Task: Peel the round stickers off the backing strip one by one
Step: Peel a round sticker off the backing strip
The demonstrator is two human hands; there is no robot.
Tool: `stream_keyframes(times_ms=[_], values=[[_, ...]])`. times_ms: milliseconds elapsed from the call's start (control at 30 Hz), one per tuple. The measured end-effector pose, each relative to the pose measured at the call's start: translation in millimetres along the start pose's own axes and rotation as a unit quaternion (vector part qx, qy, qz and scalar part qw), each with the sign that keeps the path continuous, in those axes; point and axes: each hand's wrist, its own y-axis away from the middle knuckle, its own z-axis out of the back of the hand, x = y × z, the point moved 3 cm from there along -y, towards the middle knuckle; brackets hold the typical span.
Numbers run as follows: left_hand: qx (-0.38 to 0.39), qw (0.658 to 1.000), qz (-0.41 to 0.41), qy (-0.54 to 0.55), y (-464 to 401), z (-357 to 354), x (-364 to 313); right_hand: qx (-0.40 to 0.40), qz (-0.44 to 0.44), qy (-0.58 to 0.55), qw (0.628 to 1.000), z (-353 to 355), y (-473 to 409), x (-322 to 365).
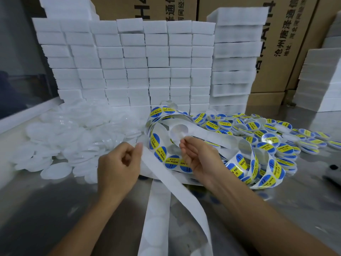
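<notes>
Packing workshop: stacked white boxes (158,71), printed cartons (287,43)

There is a single view, taken from a wide-angle camera on the person's head. It looks forward and steeply down over the grey surface (55,209), close enough that both forearms enter from the bottom edge and reach to the middle of the frame. The left hand (120,163) and right hand (199,157) sit near the centre. Straight lines bend toward the edges. Stacked white boxes (147,61) fill the upper half, with cardboard cartons (295,43) behind them at upper right.
</notes>
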Motion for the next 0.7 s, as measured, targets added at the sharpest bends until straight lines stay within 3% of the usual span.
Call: stream_keyframes(times_ms=[100, 200, 400, 500, 700], values=[[-0.022, 0.994, 0.049, -0.097, -9, 13, 8, 0.007, 0.042, -0.013, 0.999, 1, 1, 2], [0.004, 0.971, 0.131, -0.202, -15, 19, 22, 0.011, 0.069, -0.016, 0.997, 0, 3, 4], [0.169, 0.904, 0.154, -0.362, -18, 22, 38, 0.018, 0.095, 0.005, 0.995, -3, 7, 6], [0.212, 0.875, 0.144, -0.411, -16, 20, 40, 0.017, 0.112, 0.018, 0.993, -5, 9, 7], [0.166, 0.898, 0.130, -0.386, -14, 24, 36, 0.009, 0.115, 0.048, 0.992, -5, 9, 8]])
